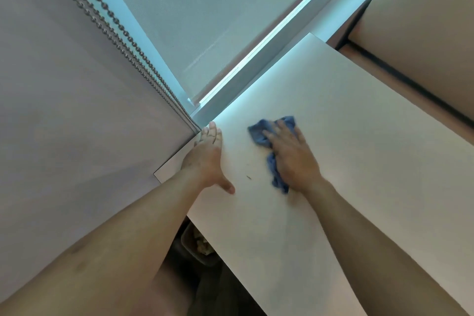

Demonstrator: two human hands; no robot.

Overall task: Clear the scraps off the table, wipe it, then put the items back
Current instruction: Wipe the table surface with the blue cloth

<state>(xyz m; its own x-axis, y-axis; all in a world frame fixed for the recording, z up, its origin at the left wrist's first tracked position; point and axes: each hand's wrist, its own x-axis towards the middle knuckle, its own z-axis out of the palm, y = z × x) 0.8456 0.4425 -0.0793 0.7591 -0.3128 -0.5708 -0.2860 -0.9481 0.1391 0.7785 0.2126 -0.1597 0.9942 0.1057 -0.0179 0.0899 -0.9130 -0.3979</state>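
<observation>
Cloth, blue and crumpled, lies on the white counter under the right hand, whose fingers are spread flat and press it down. The left hand rests flat on the counter's left edge, fingers straight, holding nothing. A small dark scrap lies between the hands. A bin shows below the counter's edge.

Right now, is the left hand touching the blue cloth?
Apart. The head view shows the left hand flat at the table edge, with bare surface between it and the blue cloth under the right hand.
</observation>
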